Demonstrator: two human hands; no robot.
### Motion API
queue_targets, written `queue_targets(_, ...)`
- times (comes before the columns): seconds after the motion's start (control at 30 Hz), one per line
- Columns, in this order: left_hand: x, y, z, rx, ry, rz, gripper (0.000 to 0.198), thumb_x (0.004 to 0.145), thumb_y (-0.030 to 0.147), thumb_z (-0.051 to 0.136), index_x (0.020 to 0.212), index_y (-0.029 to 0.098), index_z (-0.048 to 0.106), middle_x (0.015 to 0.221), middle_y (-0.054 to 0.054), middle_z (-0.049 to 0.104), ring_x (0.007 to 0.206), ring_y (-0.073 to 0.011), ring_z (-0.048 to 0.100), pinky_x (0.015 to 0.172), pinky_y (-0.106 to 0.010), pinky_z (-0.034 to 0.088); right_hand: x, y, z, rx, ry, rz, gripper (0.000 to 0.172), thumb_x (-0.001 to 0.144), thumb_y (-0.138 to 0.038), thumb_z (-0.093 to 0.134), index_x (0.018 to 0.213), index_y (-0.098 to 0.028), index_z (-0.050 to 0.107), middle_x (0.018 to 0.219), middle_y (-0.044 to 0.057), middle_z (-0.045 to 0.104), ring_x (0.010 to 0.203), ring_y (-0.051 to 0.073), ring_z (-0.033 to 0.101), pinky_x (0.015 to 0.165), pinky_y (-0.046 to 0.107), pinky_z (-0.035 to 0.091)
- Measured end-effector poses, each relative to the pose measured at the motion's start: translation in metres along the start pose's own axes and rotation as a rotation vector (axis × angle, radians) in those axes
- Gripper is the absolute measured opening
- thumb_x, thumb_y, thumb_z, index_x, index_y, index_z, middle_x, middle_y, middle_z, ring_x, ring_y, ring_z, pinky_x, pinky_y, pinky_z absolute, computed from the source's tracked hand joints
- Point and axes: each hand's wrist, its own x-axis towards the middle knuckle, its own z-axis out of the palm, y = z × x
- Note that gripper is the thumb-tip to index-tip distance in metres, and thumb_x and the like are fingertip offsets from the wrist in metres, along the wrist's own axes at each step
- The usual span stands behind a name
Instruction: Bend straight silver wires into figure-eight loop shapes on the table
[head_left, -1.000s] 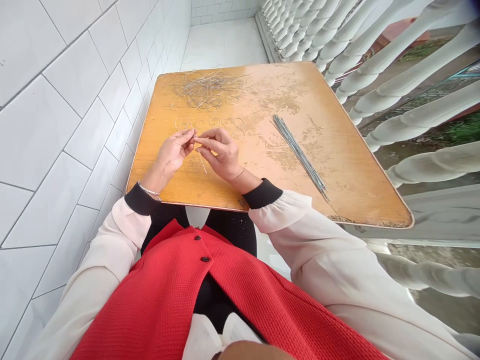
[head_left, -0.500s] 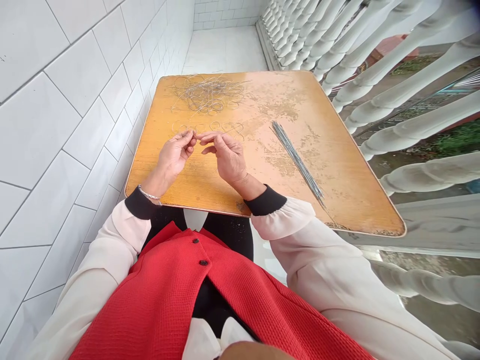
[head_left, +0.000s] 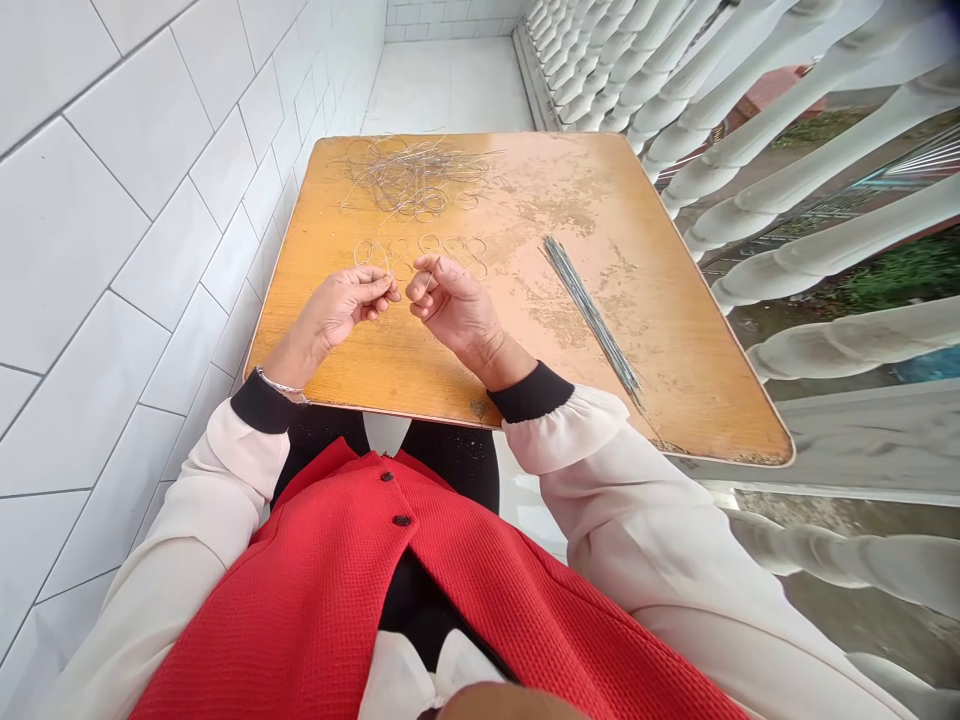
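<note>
Above the near left part of the table, my left hand (head_left: 341, 305) pinches a thin metal wire (head_left: 388, 258) between thumb and forefinger. The wire bends into a loop above those fingertips. Just to the right, a small gap away, my right hand (head_left: 457, 305) has its fingers curled in with the thumb against them. A fine bit of wire seems to show at its fingertips; most is hidden by the fingers. Beyond both hands, several bent wire loops (head_left: 454, 240) lie in a row on the wooden table (head_left: 360, 385).
A tangled pile of bent wires (head_left: 420, 175) lies at the table's far left. A bundle of straight wires (head_left: 592, 315) rests slantwise on the right half. White tiled wall (head_left: 157, 240) borders the left; a white balustrade (head_left: 757, 215) runs along the right.
My hands have drawn slightly apart; their fingertips were meeting before. A wire loop now shows above my left fingers, and my right fingers have curled in. The view has shifted a little.
</note>
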Motion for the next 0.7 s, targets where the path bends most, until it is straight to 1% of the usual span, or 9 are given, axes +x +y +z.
queue_targets(0.07, 0.0, -0.001, -0.001, 0.026, -0.034, 0.003, 0.024, 0.094, 0.008, 0.06, 0.071, 0.012, 0.065, 0.068, 0.002, 0.064, 0.054, -0.0019, 0.053, 0.054, -0.016, 0.038, 0.002, 0.002, -0.004, 0.001, -0.031, -0.002, 0.042, 0.089, -0.064, 0.067, 0.085, -0.023, 0.057, 0.062, -0.006, 0.053, 0.05, 0.009, 0.043, 0.047, 0.02, 0.039)
queue_targets(0.13, 0.0, -0.001, -0.002, 0.049, -0.045, 0.007, 0.024, 0.094, 0.008, 0.061, 0.07, 0.012, 0.065, 0.068, 0.002, 0.064, 0.054, -0.002, 0.053, 0.055, -0.016, 0.039, 0.003, 0.003, -0.009, -0.028, -0.051, -0.004, 0.041, 0.091, -0.063, 0.064, 0.083, -0.024, 0.054, 0.063, -0.005, 0.052, 0.049, 0.009, 0.038, 0.045, 0.021, 0.036)
queue_targets(0.23, 0.0, 0.001, -0.004, 0.062, -0.002, 0.004, 0.022, 0.093, 0.011, 0.064, 0.071, 0.012, 0.065, 0.069, 0.002, 0.065, 0.055, -0.0018, 0.053, 0.056, -0.016, 0.039, 0.005, 0.004, -0.014, -0.08, -0.073, -0.006, 0.043, 0.095, -0.065, 0.056, 0.081, -0.025, 0.054, 0.067, -0.005, 0.052, 0.048, 0.008, 0.033, 0.045, 0.021, 0.033)
queue_targets(0.33, -0.002, 0.002, -0.004, 0.057, 0.028, 0.012, 0.021, 0.094, 0.012, 0.065, 0.072, 0.012, 0.065, 0.071, 0.001, 0.066, 0.056, -0.0018, 0.054, 0.056, -0.016, 0.04, 0.006, 0.006, -0.016, -0.097, -0.103, -0.021, 0.046, 0.095, -0.069, 0.052, 0.082, -0.025, 0.055, 0.07, -0.004, 0.051, 0.048, 0.008, 0.03, 0.045, 0.021, 0.032)
queue_targets(0.43, -0.003, 0.001, -0.002, 0.041, 0.037, 0.03, 0.021, 0.095, 0.016, 0.066, 0.074, 0.013, 0.065, 0.076, 0.001, 0.069, 0.058, -0.0017, 0.056, 0.059, -0.016, 0.043, 0.007, 0.007, -0.018, -0.143, -0.144, -0.051, 0.052, 0.095, -0.074, 0.045, 0.082, -0.025, 0.057, 0.07, -0.004, 0.049, 0.049, 0.008, 0.031, 0.045, 0.021, 0.032)
queue_targets(0.53, -0.003, -0.002, -0.001, -0.005, 0.058, 0.027, 0.021, 0.094, 0.025, 0.07, 0.077, 0.015, 0.063, 0.08, 0.001, 0.071, 0.06, -0.0018, 0.059, 0.061, -0.016, 0.045, 0.007, 0.007, -0.019, -0.174, -0.156, -0.029, 0.057, 0.096, -0.077, 0.039, 0.081, -0.025, 0.056, 0.069, -0.003, 0.049, 0.05, 0.008, 0.033, 0.045, 0.022, 0.032)
queue_targets(0.6, -0.002, -0.005, -0.001, -0.03, 0.06, 0.023, 0.022, 0.094, 0.03, 0.072, 0.079, 0.016, 0.062, 0.08, 0.002, 0.072, 0.061, -0.002, 0.061, 0.061, -0.015, 0.046, 0.007, 0.007, -0.02, -0.134, -0.132, 0.004, 0.056, 0.096, -0.077, 0.041, 0.082, -0.024, 0.056, 0.07, -0.003, 0.05, 0.05, 0.008, 0.034, 0.046, 0.021, 0.033)
queue_targets(0.7, -0.001, -0.006, -0.002, -0.041, 0.032, 0.025, 0.024, 0.094, 0.033, 0.072, 0.08, 0.016, 0.062, 0.08, 0.002, 0.072, 0.062, -0.0021, 0.062, 0.06, -0.014, 0.046, 0.008, 0.01, -0.022, -0.068, -0.089, 0.024, 0.051, 0.096, -0.073, 0.047, 0.085, -0.025, 0.059, 0.073, -0.003, 0.053, 0.052, 0.008, 0.038, 0.048, 0.021, 0.036)
